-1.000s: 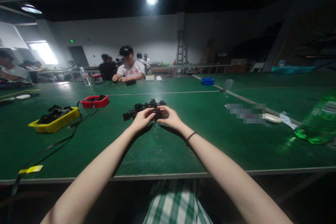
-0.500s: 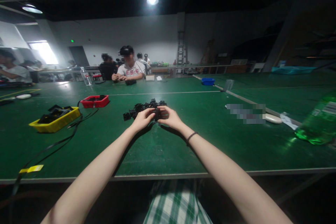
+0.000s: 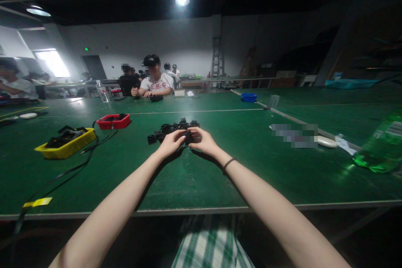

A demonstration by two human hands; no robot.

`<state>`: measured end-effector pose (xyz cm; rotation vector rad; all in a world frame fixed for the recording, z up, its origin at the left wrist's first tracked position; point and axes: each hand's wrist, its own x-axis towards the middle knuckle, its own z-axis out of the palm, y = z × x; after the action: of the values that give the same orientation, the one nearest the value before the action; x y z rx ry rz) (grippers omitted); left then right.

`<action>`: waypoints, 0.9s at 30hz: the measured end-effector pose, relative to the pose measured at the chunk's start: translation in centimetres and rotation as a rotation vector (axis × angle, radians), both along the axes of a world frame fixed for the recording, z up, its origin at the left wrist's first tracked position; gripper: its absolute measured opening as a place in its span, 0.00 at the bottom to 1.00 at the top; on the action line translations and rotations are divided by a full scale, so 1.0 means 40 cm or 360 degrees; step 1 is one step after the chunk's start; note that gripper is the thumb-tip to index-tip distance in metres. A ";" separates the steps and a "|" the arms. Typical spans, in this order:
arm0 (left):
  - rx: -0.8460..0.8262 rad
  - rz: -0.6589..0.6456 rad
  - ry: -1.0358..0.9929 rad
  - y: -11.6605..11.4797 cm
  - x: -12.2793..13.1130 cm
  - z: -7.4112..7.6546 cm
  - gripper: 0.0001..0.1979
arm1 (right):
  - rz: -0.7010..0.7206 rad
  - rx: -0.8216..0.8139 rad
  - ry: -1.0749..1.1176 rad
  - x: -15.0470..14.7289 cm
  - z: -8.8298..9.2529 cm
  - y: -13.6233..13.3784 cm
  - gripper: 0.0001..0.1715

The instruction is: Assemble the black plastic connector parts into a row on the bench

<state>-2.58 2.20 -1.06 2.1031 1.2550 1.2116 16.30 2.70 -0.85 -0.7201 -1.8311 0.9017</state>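
Note:
My left hand and my right hand meet over the green table, their fingers curled in from both sides on a small black part. Its exact kind is too dark to make out, and my fingers cover some of it. Just behind the hands lies a pile of similar black parts, spreading to the left. Around my right wrist sits a dark band.
To the left stand a yellow bin and a red bin with black parts, beside a dark cable. A green bottle is at right. Farther back are a blue bin, a clear bottle and a seated person.
My hands stay in almost the same place, with only a slight shift of the fingers on the black part. Across the table, the seated person's hands have moved apart.

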 end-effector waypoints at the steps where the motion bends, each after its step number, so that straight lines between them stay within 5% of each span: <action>1: 0.0000 0.0004 -0.0002 0.000 0.000 0.000 0.21 | 0.0001 0.0001 -0.0002 0.000 0.000 0.000 0.35; 27: 0.0011 0.0025 0.0072 -0.013 0.007 0.010 0.19 | 0.0013 -0.0025 -0.0028 0.003 0.001 0.000 0.36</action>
<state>-2.28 1.67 -0.67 2.1409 1.2910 1.1825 16.41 2.70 -0.83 -0.7327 -1.8458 0.9185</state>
